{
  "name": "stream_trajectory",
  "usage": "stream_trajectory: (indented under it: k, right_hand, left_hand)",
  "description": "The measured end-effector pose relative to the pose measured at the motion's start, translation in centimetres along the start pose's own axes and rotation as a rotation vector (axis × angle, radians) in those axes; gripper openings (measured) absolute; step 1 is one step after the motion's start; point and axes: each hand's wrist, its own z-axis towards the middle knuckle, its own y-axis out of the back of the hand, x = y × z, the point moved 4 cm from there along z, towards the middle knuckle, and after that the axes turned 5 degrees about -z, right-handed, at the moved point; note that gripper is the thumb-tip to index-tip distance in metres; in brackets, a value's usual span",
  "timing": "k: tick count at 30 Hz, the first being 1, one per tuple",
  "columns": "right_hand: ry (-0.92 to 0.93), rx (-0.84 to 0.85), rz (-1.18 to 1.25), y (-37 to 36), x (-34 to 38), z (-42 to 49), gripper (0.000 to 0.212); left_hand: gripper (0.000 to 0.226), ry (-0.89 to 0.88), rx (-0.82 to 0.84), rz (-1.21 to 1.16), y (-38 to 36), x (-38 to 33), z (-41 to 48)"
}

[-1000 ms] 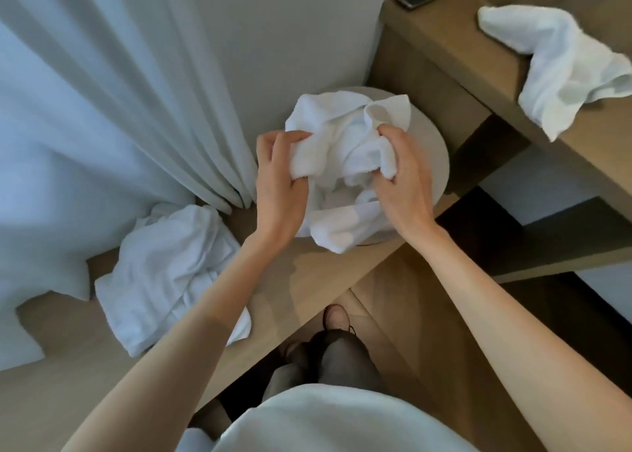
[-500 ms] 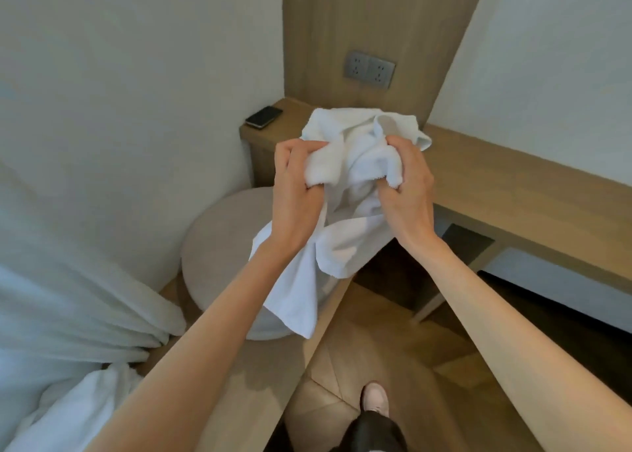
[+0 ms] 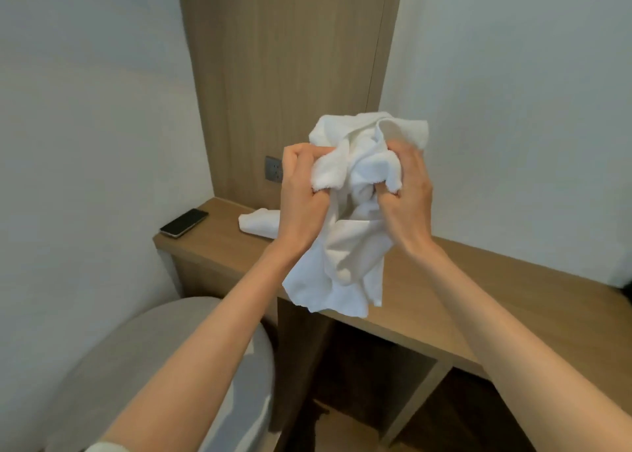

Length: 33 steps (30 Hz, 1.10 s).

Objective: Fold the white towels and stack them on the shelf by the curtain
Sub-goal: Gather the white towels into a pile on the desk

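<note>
Head view, mid-frame: left hand (image 3: pixel 301 198) and right hand (image 3: pixel 408 195) each clench the bunched top of a crumpled white towel (image 3: pixel 345 263), fingers curled into it. Its tail hangs above the wooden counter (image 3: pixel 461 291). Another towel (image 3: pixel 256 224) lies further left, near a phone (image 3: pixel 184 222).

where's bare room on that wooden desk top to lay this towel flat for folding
The widest bare stretch of the long wooden desk top lies right of the crumpled white towel gripped by the left hand and right hand. A narrow gap sits between the black phone and the second bunched white towel; that left end is crowded.
</note>
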Motion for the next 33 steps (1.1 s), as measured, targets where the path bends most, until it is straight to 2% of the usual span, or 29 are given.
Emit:
stream_trajectory:
  k: [6, 10, 13, 18, 22, 28, 33]
  right_hand:
    - [0.03, -0.062, 0.023, -2.2, -5.0, 7.8, 0.046]
    - [0.013, 0.013, 0.024, -6.8, -9.8, 9.5, 0.047]
    - [-0.03, 0.144, -0.029, -11.8, -14.4, 8.1, 0.047]
    - [-0.147, 0.487, -0.101, -20.6, -22.8, 3.1, 0.054]
    - [-0.258, 0.787, -0.207, -25.6, -28.1, -0.7, 0.071]
    - [-0.329, 0.992, -0.357, -30.3, -31.6, -1.9, 0.081]
    - [-0.366, 1.056, -0.425, -30.6, -31.8, -2.3, 0.098]
  left_hand:
    - [0.032, -0.041, -0.002, 0.008, -5.1, 3.8, 7.4]
    - [0.027, -0.014, 0.042, 0.038, -6.8, 10.4, 9.0]
    - [0.027, 0.075, 0.115, 0.059, -7.7, 17.4, 8.0]
    - [0.031, 0.313, 0.314, 0.101, -8.6, 29.7, 4.1]
    - [0.058, 0.423, 0.6, 0.28, -8.7, 37.6, -0.2]
    - [0.071, 0.602, 0.728, 0.358, -9.2, 43.2, -2.3]
    - [0.073, 0.666, 0.774, 0.379, -9.1, 43.7, -2.1]
